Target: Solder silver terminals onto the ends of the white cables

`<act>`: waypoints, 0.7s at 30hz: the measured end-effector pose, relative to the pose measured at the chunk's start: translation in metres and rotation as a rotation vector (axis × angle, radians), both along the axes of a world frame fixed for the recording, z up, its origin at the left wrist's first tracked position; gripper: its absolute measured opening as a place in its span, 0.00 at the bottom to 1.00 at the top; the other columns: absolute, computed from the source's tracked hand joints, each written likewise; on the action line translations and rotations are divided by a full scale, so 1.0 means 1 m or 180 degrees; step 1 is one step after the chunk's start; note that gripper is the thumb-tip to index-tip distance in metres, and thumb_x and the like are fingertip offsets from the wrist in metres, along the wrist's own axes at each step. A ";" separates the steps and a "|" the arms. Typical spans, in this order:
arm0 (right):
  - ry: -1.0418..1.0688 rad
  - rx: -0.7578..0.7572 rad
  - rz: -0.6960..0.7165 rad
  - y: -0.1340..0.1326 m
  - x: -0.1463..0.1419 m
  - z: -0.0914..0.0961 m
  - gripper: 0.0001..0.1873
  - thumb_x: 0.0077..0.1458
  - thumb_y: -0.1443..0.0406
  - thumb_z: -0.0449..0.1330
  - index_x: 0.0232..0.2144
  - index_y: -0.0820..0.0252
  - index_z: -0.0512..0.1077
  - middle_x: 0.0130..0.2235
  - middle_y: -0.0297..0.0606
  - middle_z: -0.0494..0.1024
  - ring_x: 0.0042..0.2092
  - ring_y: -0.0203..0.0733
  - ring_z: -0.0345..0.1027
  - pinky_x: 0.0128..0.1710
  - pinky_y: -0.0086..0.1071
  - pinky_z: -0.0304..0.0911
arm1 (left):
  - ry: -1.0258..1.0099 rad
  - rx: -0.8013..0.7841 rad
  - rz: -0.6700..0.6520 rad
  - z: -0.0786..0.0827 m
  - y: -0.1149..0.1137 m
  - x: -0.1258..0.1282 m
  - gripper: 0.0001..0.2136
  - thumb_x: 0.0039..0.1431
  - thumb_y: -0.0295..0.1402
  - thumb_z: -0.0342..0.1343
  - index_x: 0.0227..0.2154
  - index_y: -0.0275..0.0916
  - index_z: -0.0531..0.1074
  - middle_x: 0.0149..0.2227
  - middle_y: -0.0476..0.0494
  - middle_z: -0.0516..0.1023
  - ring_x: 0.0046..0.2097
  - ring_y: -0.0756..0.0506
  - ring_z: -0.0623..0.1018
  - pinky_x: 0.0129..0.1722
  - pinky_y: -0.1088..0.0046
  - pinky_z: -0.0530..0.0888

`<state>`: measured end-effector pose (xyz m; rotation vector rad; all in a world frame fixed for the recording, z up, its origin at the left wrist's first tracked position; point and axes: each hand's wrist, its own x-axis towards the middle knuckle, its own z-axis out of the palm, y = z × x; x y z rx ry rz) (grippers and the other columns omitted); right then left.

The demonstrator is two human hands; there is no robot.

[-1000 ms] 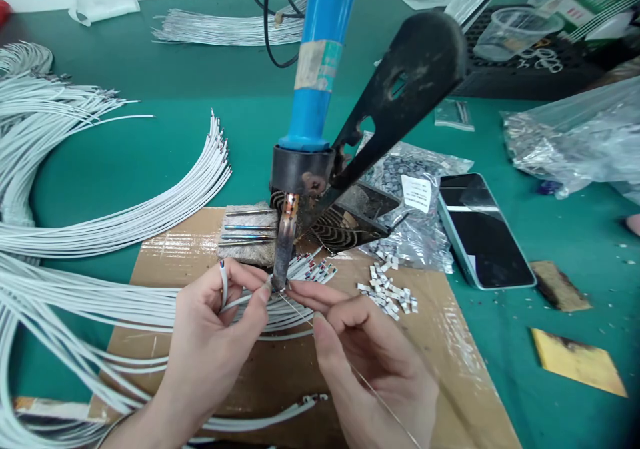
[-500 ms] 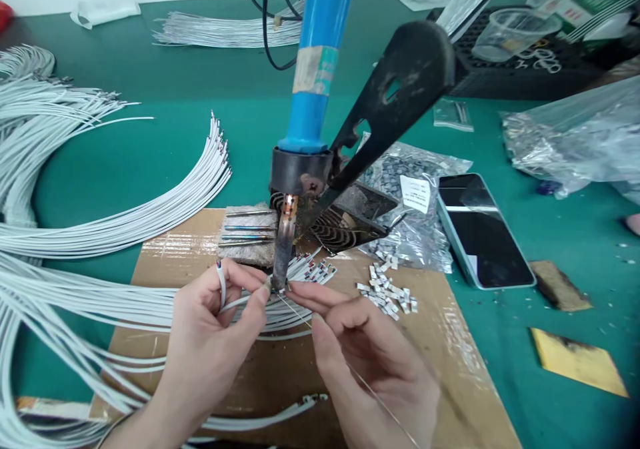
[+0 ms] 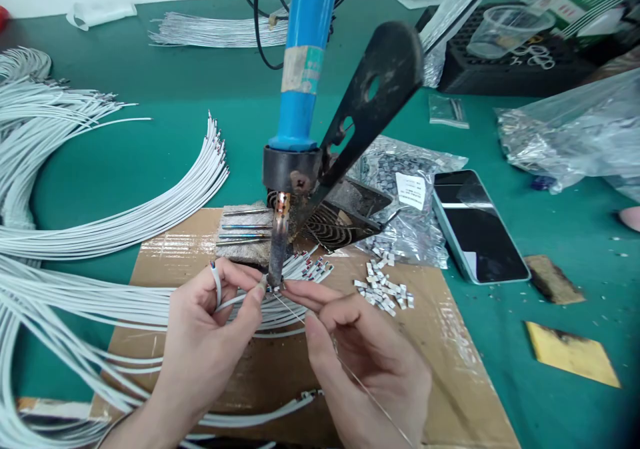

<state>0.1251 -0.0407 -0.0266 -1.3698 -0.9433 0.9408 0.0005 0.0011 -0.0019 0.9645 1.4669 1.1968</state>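
A soldering iron (image 3: 301, 119) with a blue handle is fixed in a black stand (image 3: 373, 92), its tip pointing down between my hands. My left hand (image 3: 213, 339) is closed on a white cable (image 3: 216, 282), thumb and forefinger pinched beside the tip. One loop of cable stands up between its fingers. My right hand (image 3: 373, 362) is closed on a thin solder wire (image 3: 367, 392), which runs from the palm to the tip. Its outstretched fingertips come close to a tiny piece at the tip, mostly hidden by fingers. Several white cables (image 3: 280, 319) lie beneath the hands.
Small white connectors (image 3: 383, 285) lie piled on the cardboard (image 3: 450, 382). Behind them are a bag of parts (image 3: 400, 169) and a phone (image 3: 483, 229). A yellow sponge (image 3: 573, 353) sits at right. Cable bundles (image 3: 125, 219) spread over the left. A grey pad (image 3: 240, 249) holds metal rods.
The whole view has shifted slightly, so things appear a little further left. Both hands stay at the iron's tip with the same grips. The solder wire still reaches the tip.
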 end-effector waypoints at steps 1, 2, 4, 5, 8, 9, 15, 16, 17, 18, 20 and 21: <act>0.0010 -0.0014 0.0012 0.000 0.000 0.000 0.11 0.62 0.69 0.63 0.27 0.54 0.71 0.45 0.38 0.88 0.48 0.44 0.83 0.50 0.35 0.76 | 0.0003 -0.0007 -0.0008 0.000 0.000 -0.001 0.07 0.54 0.24 0.66 0.24 0.39 0.77 0.31 0.50 0.82 0.35 0.51 0.82 0.37 0.84 0.77; 0.0018 -0.0024 0.0021 0.000 0.001 0.000 0.11 0.62 0.69 0.62 0.27 0.54 0.71 0.45 0.39 0.88 0.48 0.45 0.83 0.50 0.35 0.76 | 0.0004 -0.0013 -0.0020 0.000 0.001 -0.002 0.07 0.53 0.24 0.67 0.24 0.39 0.77 0.31 0.50 0.82 0.35 0.50 0.82 0.37 0.83 0.78; 0.0016 -0.0038 0.0031 0.000 0.001 0.000 0.11 0.62 0.68 0.62 0.27 0.54 0.71 0.46 0.40 0.88 0.48 0.46 0.83 0.50 0.36 0.76 | 0.0016 -0.0018 -0.0111 -0.001 0.002 -0.003 0.07 0.51 0.24 0.68 0.23 0.39 0.77 0.31 0.49 0.82 0.35 0.50 0.82 0.37 0.82 0.78; 0.0009 -0.0037 0.0030 0.000 0.001 0.000 0.11 0.62 0.68 0.63 0.27 0.54 0.71 0.46 0.40 0.88 0.49 0.46 0.83 0.50 0.36 0.76 | 0.0021 -0.0019 -0.0142 -0.001 0.002 -0.003 0.07 0.50 0.23 0.68 0.23 0.39 0.77 0.30 0.49 0.82 0.35 0.49 0.82 0.37 0.81 0.78; 0.0004 -0.0012 0.0010 0.000 0.001 0.000 0.11 0.62 0.69 0.63 0.27 0.54 0.71 0.45 0.39 0.88 0.48 0.45 0.83 0.50 0.35 0.76 | 0.0008 -0.0014 -0.0111 -0.001 0.002 -0.002 0.07 0.50 0.23 0.68 0.23 0.39 0.77 0.30 0.50 0.82 0.34 0.49 0.82 0.36 0.81 0.78; 0.0006 -0.0005 -0.0001 0.000 0.001 0.000 0.11 0.62 0.68 0.63 0.27 0.54 0.71 0.45 0.38 0.88 0.48 0.44 0.83 0.50 0.34 0.76 | 0.0001 -0.0006 -0.0070 0.000 0.001 -0.002 0.07 0.52 0.23 0.67 0.23 0.39 0.77 0.30 0.50 0.82 0.34 0.50 0.82 0.36 0.82 0.78; -0.0038 0.0036 -0.0060 0.000 0.000 0.000 0.10 0.62 0.68 0.65 0.27 0.54 0.72 0.44 0.39 0.88 0.45 0.44 0.84 0.49 0.35 0.77 | 0.0014 0.0017 -0.0044 0.001 -0.001 0.001 0.07 0.54 0.24 0.66 0.24 0.39 0.77 0.31 0.50 0.82 0.34 0.51 0.81 0.35 0.84 0.76; -0.0048 0.0048 -0.0059 0.001 0.001 0.001 0.10 0.61 0.68 0.65 0.27 0.55 0.73 0.44 0.39 0.88 0.45 0.44 0.84 0.49 0.35 0.78 | 0.0018 0.0014 -0.0043 0.001 -0.001 0.001 0.07 0.54 0.24 0.66 0.24 0.40 0.77 0.31 0.50 0.82 0.34 0.51 0.81 0.35 0.84 0.76; -0.0054 0.0057 -0.0057 0.001 0.001 0.001 0.10 0.61 0.68 0.65 0.27 0.55 0.73 0.44 0.39 0.88 0.45 0.44 0.84 0.48 0.35 0.78 | 0.0025 0.0010 -0.0040 0.001 -0.001 0.001 0.07 0.54 0.24 0.66 0.24 0.40 0.77 0.31 0.50 0.82 0.34 0.51 0.81 0.35 0.84 0.76; -0.0057 0.0062 -0.0054 0.001 0.001 0.001 0.10 0.61 0.68 0.65 0.27 0.55 0.73 0.44 0.39 0.88 0.45 0.44 0.84 0.48 0.35 0.78 | 0.0035 0.0005 -0.0038 0.002 -0.001 0.000 0.07 0.54 0.24 0.66 0.24 0.40 0.77 0.31 0.50 0.82 0.34 0.51 0.81 0.36 0.84 0.77; -0.0058 0.0061 -0.0042 0.001 0.001 0.001 0.10 0.61 0.68 0.65 0.27 0.55 0.73 0.44 0.40 0.88 0.45 0.45 0.84 0.48 0.35 0.77 | 0.0059 0.0001 -0.0036 0.002 -0.001 0.000 0.07 0.54 0.25 0.66 0.24 0.39 0.77 0.31 0.49 0.82 0.35 0.50 0.82 0.36 0.82 0.77; -0.0058 0.0055 -0.0035 0.001 0.001 0.001 0.10 0.62 0.68 0.65 0.27 0.55 0.73 0.44 0.40 0.88 0.45 0.45 0.84 0.48 0.35 0.77 | 0.0071 0.0002 -0.0039 0.002 -0.001 0.000 0.07 0.54 0.25 0.66 0.24 0.39 0.77 0.31 0.49 0.82 0.35 0.50 0.82 0.36 0.81 0.78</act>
